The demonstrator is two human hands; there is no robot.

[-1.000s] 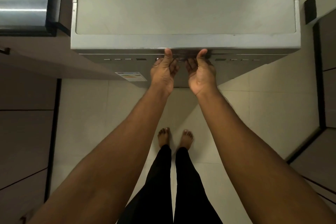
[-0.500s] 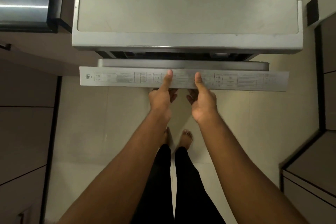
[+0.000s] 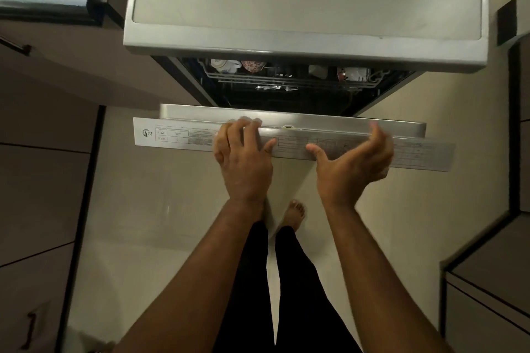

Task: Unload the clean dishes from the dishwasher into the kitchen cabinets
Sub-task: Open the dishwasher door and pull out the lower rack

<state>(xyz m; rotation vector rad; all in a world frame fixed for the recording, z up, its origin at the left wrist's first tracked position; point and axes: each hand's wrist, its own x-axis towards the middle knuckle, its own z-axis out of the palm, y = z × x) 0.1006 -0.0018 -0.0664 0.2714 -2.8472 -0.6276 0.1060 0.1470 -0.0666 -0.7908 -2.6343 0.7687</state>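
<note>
While partly open, dishwasher door [image 3: 286, 137] (long edge crosswise) tilts toward the person.

Cups [image 3: 226, 65] in rack [image 3: 286, 77] — behind door [image 3: 286, 123]

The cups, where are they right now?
In the head view the cups sit in the upper rack inside the dishwasher, just under its top edge, above the half-open door that the left hand touches.
</note>
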